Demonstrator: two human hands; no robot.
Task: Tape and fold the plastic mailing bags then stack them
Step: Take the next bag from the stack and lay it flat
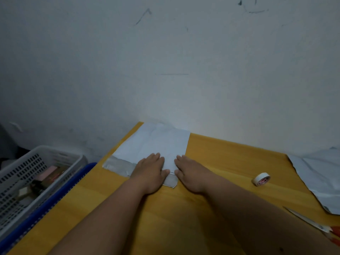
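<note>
A pale grey plastic mailing bag (156, 142) lies flat on the yellow table (220, 157), its far end against the wall and its darker grey flap (117, 165) at the near end. My left hand (151, 171) presses flat on the bag's near edge, fingers straight. My right hand (189, 171) presses flat beside it, thumbs almost touching. A roll of white tape (262, 179) stands on the table to the right. More mailing bags (320, 179) lie spread at the table's right edge.
A white perforated basket (60, 157) with small items stands left of the table, beside a blue edge (55, 201). A white strip (307, 220) lies near the front right corner. The wall rises directly behind the table.
</note>
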